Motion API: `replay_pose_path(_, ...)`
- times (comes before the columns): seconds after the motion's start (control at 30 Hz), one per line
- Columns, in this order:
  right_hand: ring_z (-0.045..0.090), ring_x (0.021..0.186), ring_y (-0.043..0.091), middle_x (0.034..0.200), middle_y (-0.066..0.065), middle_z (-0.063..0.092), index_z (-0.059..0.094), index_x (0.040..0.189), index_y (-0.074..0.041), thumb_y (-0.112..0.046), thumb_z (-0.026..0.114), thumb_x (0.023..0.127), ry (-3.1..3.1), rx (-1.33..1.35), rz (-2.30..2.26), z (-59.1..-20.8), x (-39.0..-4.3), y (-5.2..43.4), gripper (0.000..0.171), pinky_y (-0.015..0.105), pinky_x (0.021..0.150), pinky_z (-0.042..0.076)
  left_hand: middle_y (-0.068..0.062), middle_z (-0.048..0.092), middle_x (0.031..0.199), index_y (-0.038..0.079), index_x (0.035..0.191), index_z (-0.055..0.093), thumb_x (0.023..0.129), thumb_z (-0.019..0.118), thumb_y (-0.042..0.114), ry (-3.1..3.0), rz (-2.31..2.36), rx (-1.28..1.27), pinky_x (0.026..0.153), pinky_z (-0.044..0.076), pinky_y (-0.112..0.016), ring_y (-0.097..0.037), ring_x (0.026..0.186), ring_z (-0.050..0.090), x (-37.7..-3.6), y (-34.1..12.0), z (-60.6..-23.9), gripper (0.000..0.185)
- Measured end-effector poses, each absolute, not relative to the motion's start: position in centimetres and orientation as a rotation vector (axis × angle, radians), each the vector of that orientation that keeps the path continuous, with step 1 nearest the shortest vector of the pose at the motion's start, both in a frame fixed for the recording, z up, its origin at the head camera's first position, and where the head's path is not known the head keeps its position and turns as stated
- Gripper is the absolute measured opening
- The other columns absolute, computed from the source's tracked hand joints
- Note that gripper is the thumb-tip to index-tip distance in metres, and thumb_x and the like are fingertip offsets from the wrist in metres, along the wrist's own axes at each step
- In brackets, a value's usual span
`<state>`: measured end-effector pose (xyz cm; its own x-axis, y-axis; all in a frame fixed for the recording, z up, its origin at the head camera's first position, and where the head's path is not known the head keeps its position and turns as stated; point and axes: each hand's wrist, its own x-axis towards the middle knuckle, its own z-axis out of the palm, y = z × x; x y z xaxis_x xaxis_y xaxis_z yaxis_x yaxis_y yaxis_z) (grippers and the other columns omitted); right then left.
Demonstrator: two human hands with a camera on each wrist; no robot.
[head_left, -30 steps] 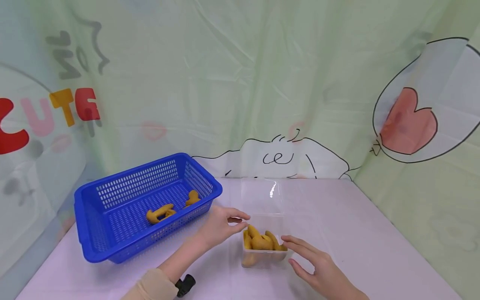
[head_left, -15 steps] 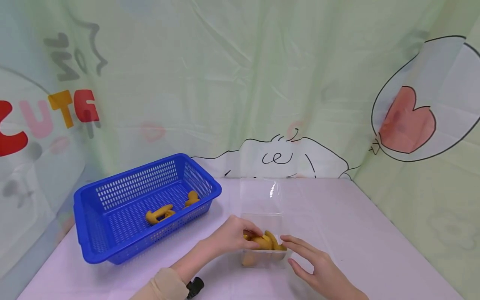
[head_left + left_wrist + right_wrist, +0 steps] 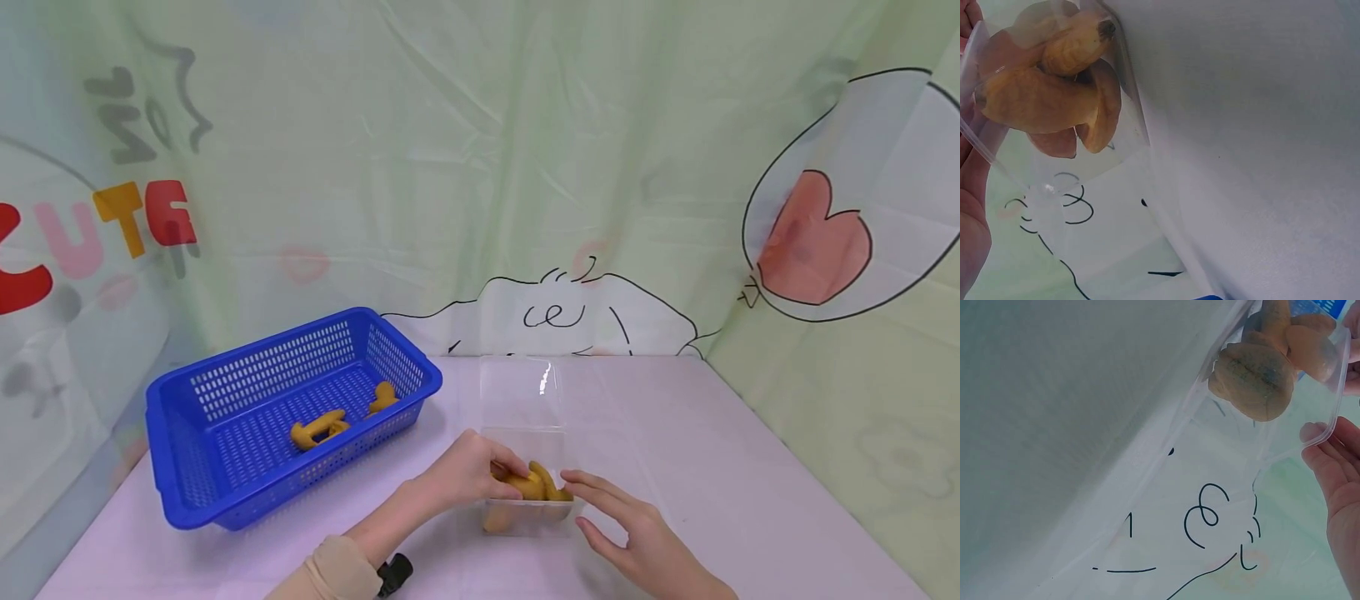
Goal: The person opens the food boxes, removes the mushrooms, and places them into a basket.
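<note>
Two hands work at a clear tub (image 3: 525, 512) of golden pastries (image 3: 542, 483) on a white tabletop (image 3: 675, 467). Left hand (image 3: 465, 473) curls its fingers (image 3: 510, 463) over the tub's near-left rim, pinching a pastry inside. Right hand (image 3: 637, 542) rests just right of the tub, fingers (image 3: 592, 487) spread and relaxed, tips touching its wall. Beyond the left fingers stands a blue basket (image 3: 225, 492) holding more pastries (image 3: 318, 427); the tub's lid (image 3: 521, 392) lies open behind.
</note>
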<state>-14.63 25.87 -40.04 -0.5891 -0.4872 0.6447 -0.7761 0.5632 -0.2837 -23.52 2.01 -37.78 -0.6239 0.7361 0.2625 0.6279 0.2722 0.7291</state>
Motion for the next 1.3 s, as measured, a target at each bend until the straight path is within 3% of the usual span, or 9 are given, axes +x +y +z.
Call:
replay_pose_path(0.2, 0.053, 0.113, 0.016, 0.124, 0.009, 0.056, 0.057, 0.124, -0.007, -0.021, 0.058, 0.092, -2.282, 1.023, 0.762, -40.1, -14.8, 25.9, 0.035, 0.014, 0.093, 0.038, 0.003, 0.069, 0.088, 0.003, 0.093, 0.073, 0.072, 0.078, 0.007, 2.379, 1.333, 1.324, 0.065, 0.05, -0.012, 0.003, 0.075, 0.061, -23.5, 1.7, -37.6, 0.021)
replay_pose_path(0.43, 0.054, 0.112, 0.017, 0.125, 0.008, 0.056, 0.056, 0.126, -0.008, -0.003, 0.071, 0.079, -2.302, 1.016, 0.771, -40.5, -14.7, 25.8, 0.049, 0.012, 0.092, 0.038, 0.001, 0.07, 0.086, 0.0, 0.093, 0.072, 0.072, 0.079, 0.008, 2.245, 1.585, 1.262, 0.069, 0.053, -0.021, -0.003, 0.075, 0.064, -23.7, 1.2, -37.1, 0.023)
replay_pose_path(0.77, 0.056, 0.109, 0.016, 0.123, 0.008, 0.057, 0.057, 0.124, -0.009, 0.004, 0.075, 0.07, -2.279, 0.994, 0.745, -40.9, -14.9, 25.9, 0.059, 0.011, 0.09, 0.039, -0.002, 0.07, 0.092, 0.004, 0.098, 0.072, 0.075, 0.077, 0.012, 2.291, 1.764, 1.208, 0.074, 0.054, -0.029, -0.008, 0.082, 0.066, -23.8, -0.7, -35.1, 0.025)
replay_pose_path(1.3, 0.057, 0.108, 0.017, 0.122, 0.008, 0.057, 0.058, 0.123, -0.009, 0.005, 0.074, 0.069, -2.264, 0.988, 0.732, -40.5, -15.0, 25.8, 0.058, 0.01, 0.09, 0.039, -0.007, 0.07, 0.089, 0.0, 0.096, 0.072, 0.072, 0.078, 0.007, 2.492, 2.021, 1.152, 0.069, 0.055, -0.03, -0.015, 0.079, 0.067, -25.0, -5.9, -32.6, 0.026)
